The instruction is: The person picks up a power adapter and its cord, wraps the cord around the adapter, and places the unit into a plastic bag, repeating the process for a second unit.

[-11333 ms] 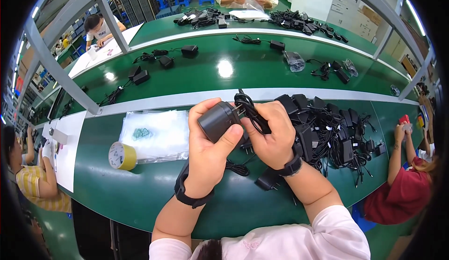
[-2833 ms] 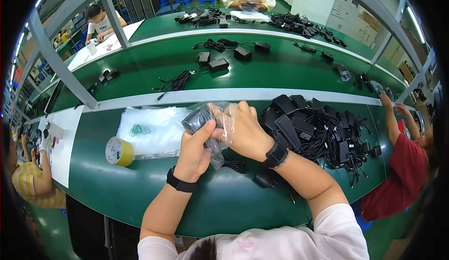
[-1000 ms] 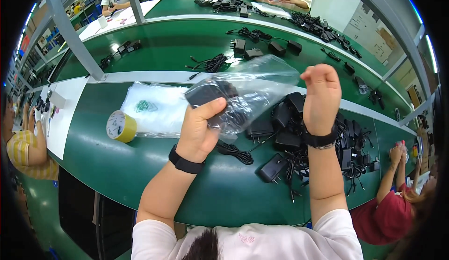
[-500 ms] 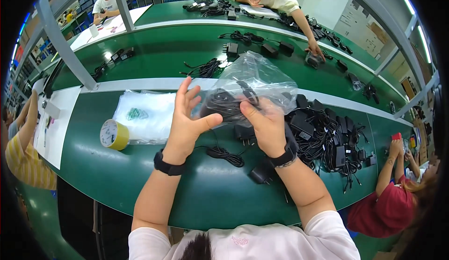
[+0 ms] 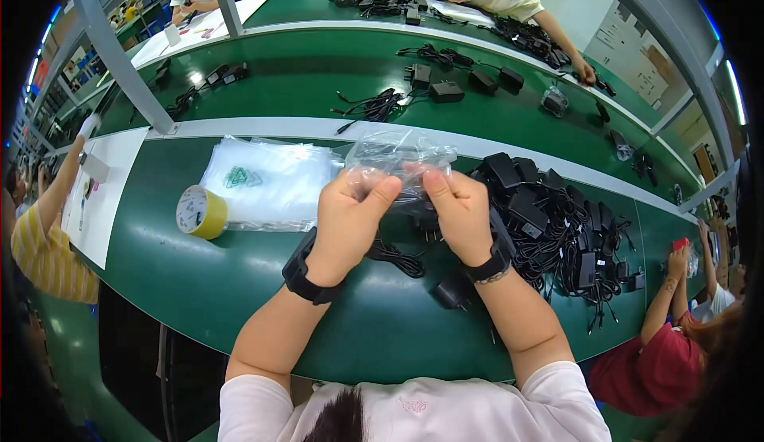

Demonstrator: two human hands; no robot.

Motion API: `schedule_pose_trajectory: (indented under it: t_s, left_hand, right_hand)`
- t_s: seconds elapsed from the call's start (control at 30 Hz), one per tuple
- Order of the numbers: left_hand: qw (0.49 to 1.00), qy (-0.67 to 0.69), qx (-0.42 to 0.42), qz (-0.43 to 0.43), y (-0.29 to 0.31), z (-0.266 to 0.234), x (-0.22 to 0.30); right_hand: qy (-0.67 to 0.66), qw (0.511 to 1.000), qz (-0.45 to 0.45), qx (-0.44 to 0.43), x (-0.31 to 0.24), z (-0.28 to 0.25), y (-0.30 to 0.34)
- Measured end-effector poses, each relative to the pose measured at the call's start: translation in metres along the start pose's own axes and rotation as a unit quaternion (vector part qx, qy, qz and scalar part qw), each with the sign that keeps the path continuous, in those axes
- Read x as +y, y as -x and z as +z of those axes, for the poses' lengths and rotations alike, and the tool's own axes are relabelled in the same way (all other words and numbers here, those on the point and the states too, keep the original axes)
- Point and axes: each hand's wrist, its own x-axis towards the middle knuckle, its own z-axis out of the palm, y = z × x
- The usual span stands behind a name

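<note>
Between my hands is a clear plastic bag, crumpled, with a black cabled power adapter inside, mostly hidden by my fingers. My left hand grips the bag's left side, thumb on top. On its right side my right hand pinches it the same way. Just below lies a coiled black cable on the green table. Beside my right wrist rests a black plug adapter. A stack of clear flat bags with a green print lies left of my hands.
A yellow tape roll stands by the bag stack. Right of my hands spreads a heap of black adapters and cables. Beyond the grey rail, a green conveyor carries more adapters and a bagged one. Co-workers sit around.
My left hand, spread apart before, has closed on the bag. The bag's puffed-up top is now folded down and flattened. Across the line, a co-worker's hand has left the bagged adapter.
</note>
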Motion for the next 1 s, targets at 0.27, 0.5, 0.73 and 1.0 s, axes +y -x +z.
schedule_pose_trajectory:
  t_s: [0.27, 0.5, 0.73, 1.0]
  left_hand:
    - [0.830, -0.398, 0.063, 0.386, -0.004, 0.001, -0.004]
    - [0.854, -0.355, -0.008, 0.379, -0.002, -0.002, -0.001]
    - [0.844, -0.343, -0.004, 0.412, -0.002, -0.008, 0.008]
    - [0.757, -0.408, -0.041, 0.510, -0.001, -0.018, 0.007]
  right_hand:
    - [-0.260, 0.963, 0.071, 0.013, -0.007, 0.006, -0.004]
    - [-0.054, 0.996, 0.046, -0.052, -0.030, -0.026, -0.013]
    - [-0.332, 0.941, 0.010, 0.064, -0.024, -0.062, -0.036]
    - [-0.168, 0.963, 0.082, -0.195, 0.002, 0.005, 0.005]
